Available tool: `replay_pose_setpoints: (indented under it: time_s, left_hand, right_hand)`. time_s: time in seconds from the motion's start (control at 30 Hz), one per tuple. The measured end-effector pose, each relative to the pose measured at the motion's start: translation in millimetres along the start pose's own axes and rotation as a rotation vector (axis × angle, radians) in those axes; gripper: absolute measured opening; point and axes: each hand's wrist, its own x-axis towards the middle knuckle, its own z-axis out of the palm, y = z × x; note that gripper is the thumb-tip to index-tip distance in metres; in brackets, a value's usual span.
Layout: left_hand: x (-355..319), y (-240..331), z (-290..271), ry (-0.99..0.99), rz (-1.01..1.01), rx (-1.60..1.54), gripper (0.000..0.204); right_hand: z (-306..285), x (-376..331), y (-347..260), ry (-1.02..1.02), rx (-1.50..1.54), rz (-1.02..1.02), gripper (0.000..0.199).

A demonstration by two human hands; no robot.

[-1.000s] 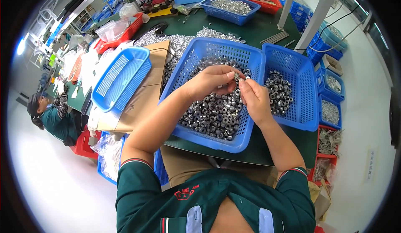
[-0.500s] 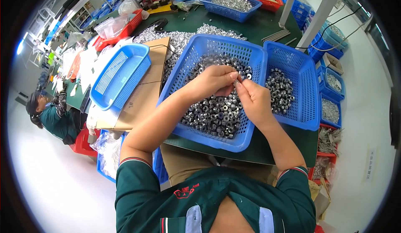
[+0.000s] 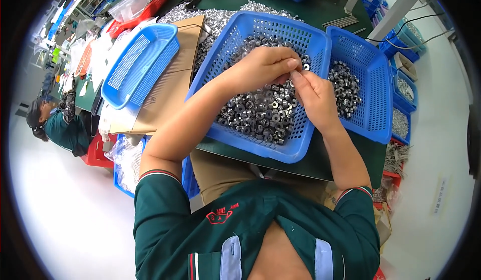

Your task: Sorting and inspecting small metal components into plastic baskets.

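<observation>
Nuts [image 3: 263,117], or similar small metal rings, fill the large blue basket [image 3: 289,154], heaped beneath the hands and toward the person. Above them, left hand [image 3: 268,69] and right hand [image 3: 315,98] meet with pinched fingertips; I cannot tell whether a piece is between them. Just right, a second blue basket [image 3: 373,94] holds more rings. Leftward, a lighter blue basket [image 3: 133,77] overlaps brown cardboard [image 3: 165,92].
</observation>
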Motion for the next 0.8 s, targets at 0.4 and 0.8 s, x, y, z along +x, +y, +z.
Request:
replay_pose_setpoints:
  time_s: [0.4,0.8]
  left_hand:
    - [21.8,-64.0,22.9,0.042,0.089,0.369,0.023]
    - [30.7,-60.3,45.8,-0.046,-0.136,1.055,0.013]
  right_hand:
    - [-4.3,0.4,7.8,0.076,0.566,-0.025,0.031]
    - [-3.8,4.7,7.0,0.04,0.541,-0.032,0.027]
